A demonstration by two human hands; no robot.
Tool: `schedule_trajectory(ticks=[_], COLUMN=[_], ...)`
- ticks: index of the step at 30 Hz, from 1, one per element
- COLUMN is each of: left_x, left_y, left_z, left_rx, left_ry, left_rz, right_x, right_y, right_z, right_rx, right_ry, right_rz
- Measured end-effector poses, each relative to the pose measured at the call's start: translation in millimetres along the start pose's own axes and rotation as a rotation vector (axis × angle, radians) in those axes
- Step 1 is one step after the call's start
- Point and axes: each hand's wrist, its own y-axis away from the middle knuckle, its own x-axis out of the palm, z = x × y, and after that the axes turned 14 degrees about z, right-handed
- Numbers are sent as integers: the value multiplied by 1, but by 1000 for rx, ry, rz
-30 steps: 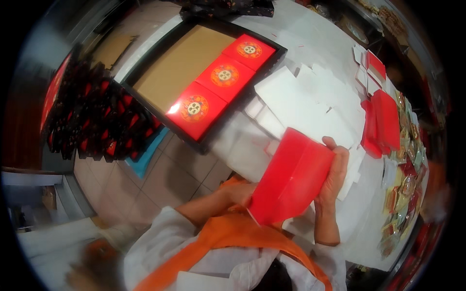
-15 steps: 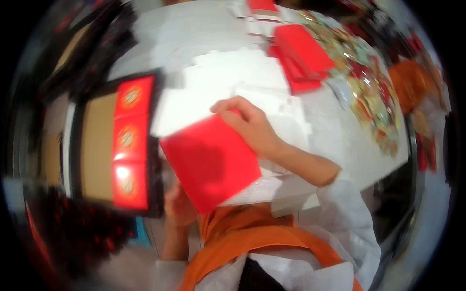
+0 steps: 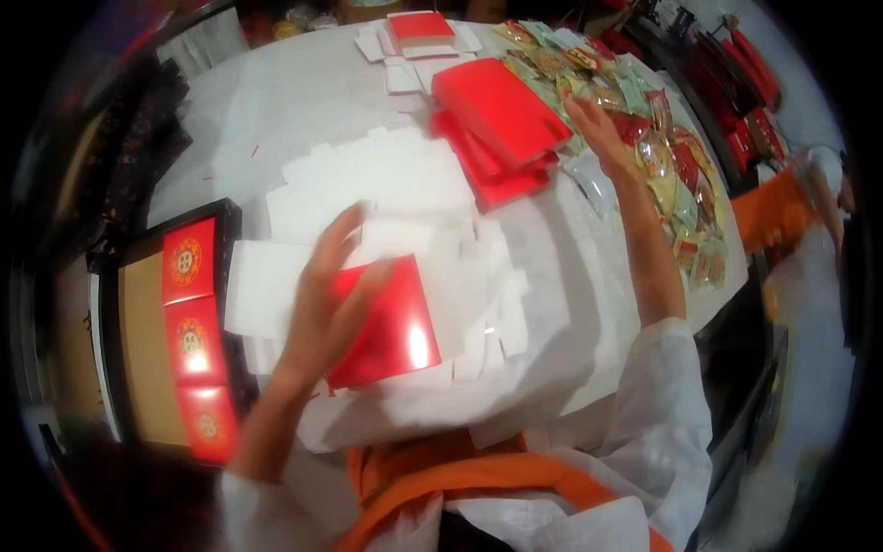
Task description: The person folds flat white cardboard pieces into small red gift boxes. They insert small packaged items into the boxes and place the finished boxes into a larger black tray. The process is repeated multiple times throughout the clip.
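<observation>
A glossy red square panel (image 3: 395,327) lies on white unfolded cardboard blanks (image 3: 414,202) in front of me. My left hand (image 3: 326,299) is over its left part, thumb and fingers apart, slightly blurred; whether it touches the panel I cannot tell. My right hand (image 3: 602,138) reaches far right with its fingers stretched out, holding nothing that I can see. It is between a stack of red boxes or covers (image 3: 501,110) and a heap of small wrapped packets (image 3: 648,152).
At left stands a black-rimmed tray (image 3: 235,304) holding a row of red boxes with round gold emblems (image 3: 191,340). Another red box with white flaps (image 3: 420,29) is at the table's far edge. Someone in orange (image 3: 782,212) is at far right.
The red panel, held in the air before, now lies on the white blanks. My right hand has left it and moved far right; my left hand has come up from beneath it.
</observation>
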Motion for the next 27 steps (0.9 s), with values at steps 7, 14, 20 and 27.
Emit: schedule_trajectory(ticks=[7,14,20,27], left_x=[45,113,101,56], left_y=[-190,-213,-158,-62], left_z=[35,61,-12,-34], left_rx=[-356,-310,240,65], left_ry=[313,-17,636,970], left_rz=[234,88,80,267], right_x=[24,27,32,124], right_y=[-21,10,85,153], right_z=[2,-20,21,37], right_rx=[274,50,-72,-392], right_ry=[-646,-822,-1410,-1367], right_rz=[578,430,351,644])
